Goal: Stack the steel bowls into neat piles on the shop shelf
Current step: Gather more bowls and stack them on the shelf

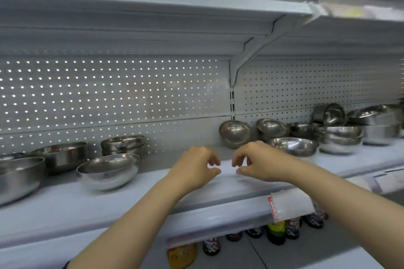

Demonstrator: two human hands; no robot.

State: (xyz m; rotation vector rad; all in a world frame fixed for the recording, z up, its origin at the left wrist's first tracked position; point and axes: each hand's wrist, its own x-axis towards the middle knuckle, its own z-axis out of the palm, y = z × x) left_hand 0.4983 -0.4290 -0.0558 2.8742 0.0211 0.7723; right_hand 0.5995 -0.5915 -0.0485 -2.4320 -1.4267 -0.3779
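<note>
Steel bowls (pixel 108 167) are sitting loose left and right while left hand (pixel 194 167) and right hand (pixel 259 162) are hovering half-curled, empty, over bare mid-shelf (pixel 153 199), likely clearing stacking room.

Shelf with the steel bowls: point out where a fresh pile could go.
The shelf is bare mid-span, under both hands, between the single bowl on the left and the tilted bowl against the back panel. The front strip before the left bowls is also free. The right end is crowded with stacked bowls.
</note>
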